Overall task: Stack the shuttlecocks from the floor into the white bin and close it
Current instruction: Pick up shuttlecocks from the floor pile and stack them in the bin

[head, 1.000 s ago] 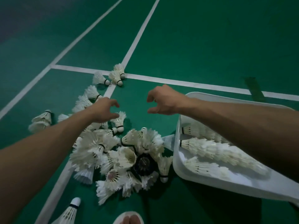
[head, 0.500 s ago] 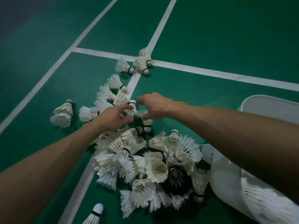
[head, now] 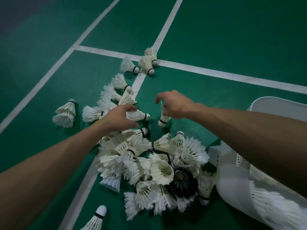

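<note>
A heap of white feather shuttlecocks point(head: 149, 163) lies on the green court floor, with one dark shuttlecock point(head: 182, 180) in it. My left hand point(head: 116, 120) reaches over the heap's far edge, thumb and fingers curled round the skirt of a shuttlecock point(head: 139, 115) lying on its side, cork to the right. My right hand point(head: 174, 105) pinches the feathers of another shuttlecock point(head: 163, 120), cork pointing down just above the floor. The white bin point(head: 230, 188) lies at the right, partly hidden by my right forearm, with rows of stacked shuttlecocks point(head: 272, 205) inside.
Three loose shuttlecocks point(head: 146, 63) lie where white court lines point(head: 199, 70) cross. A nested pair point(head: 64, 113) sits at the left, and one more point(head: 96, 219) at the bottom edge. The bin's white lid point(head: 275, 105) lies behind the bin.
Both hands came down toward the floor beyond the heap and closed, each on one shuttlecock. The view swung left, so the bin now sits at the right edge.
</note>
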`<state>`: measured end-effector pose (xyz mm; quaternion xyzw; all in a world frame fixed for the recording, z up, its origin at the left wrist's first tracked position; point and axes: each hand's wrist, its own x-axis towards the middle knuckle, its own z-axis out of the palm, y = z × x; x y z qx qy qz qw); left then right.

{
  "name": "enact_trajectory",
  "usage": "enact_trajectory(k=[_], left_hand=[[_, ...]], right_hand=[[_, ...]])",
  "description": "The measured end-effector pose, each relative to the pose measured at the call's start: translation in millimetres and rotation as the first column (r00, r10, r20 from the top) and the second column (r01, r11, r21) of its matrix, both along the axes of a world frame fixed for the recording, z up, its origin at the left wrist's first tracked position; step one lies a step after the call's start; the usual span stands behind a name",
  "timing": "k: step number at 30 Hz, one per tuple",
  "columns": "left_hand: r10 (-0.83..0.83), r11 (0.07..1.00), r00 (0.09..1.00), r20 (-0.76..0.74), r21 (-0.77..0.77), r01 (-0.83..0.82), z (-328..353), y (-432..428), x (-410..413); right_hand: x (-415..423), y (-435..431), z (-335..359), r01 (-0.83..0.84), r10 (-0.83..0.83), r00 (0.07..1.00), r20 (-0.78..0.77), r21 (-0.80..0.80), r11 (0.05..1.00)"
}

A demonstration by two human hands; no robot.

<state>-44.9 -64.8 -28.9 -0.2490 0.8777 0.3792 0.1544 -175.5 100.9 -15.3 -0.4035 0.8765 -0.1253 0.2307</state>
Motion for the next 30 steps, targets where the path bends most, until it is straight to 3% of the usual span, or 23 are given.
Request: enact_trajectory(k=[5,7,10,13,16,21,25,30], left_hand=[[-0.148,0.982,0.976,0.163,-0.093,0.164,6.3,-3.9,8.8],[-0.116,0.991,0.98,0.162,-0.053,0.126,1.0,-2.2,12.8],[0.024,0.997,0.999,0.046,0.07,-0.028,-5.4,5.9,14.9],[0.108,0.994,0.994,-0.029,0.03,-0.107,-6.3,12.5,9.9],[0.166,0.983,0.984,-0.066,0.084,-0.161,0.9,14.3,3.1],[0.229,0.959,0.952,-0.202,0.215,-0.185,27.4,22.7,-8.8],[0.249,0.946,0.917,-0.312,0.28,-0.162,54.6,44.1,-18.5],[0.156,0.973,0.885,-0.439,0.225,-0.06,89.3,80.7,-32.0]], right_hand=[[5.5,4.9,5.3,-0.001,0.001,1.0,-0.007,-0.012,1.0],[7.6,6.2,6.5,-0.003,0.003,1.0,-0.011,-0.016,1.0],[8.6,7.8,7.2,-0.006,0.005,1.0,-0.009,-0.023,1.0],[7.6,9.1,8.5,0.001,-0.001,1.0,-0.008,-0.027,1.0],[6.3,12.1,10.0,0.027,-0.027,1.0,-0.003,-0.034,0.999],[0.4,28.4,26.7,0.136,-0.135,0.991,0.016,-0.079,0.988],[-2.4,56.0,56.9,0.288,-0.278,0.958,0.073,-0.217,0.933],[-1.5,110.3,95.9,0.435,-0.409,0.9,0.153,-0.366,0.823]])
